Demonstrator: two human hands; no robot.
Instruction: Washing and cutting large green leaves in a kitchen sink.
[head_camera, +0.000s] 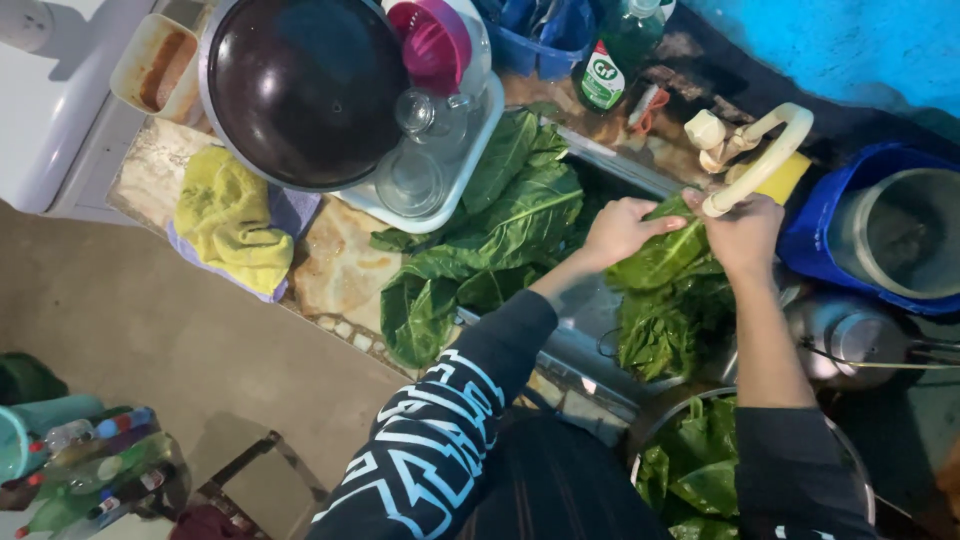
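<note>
Glossy green leaf (655, 255); dark glossy metal pan (305, 85); soft yellow cloth (230, 220); rough stone counter (335, 265).

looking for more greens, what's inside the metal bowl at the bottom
Green leaves fill the metal bowl. The right arm crosses over it, covering much of the bowl, so its bottom, far rim and how deep the leaves go cannot be seen.
</note>
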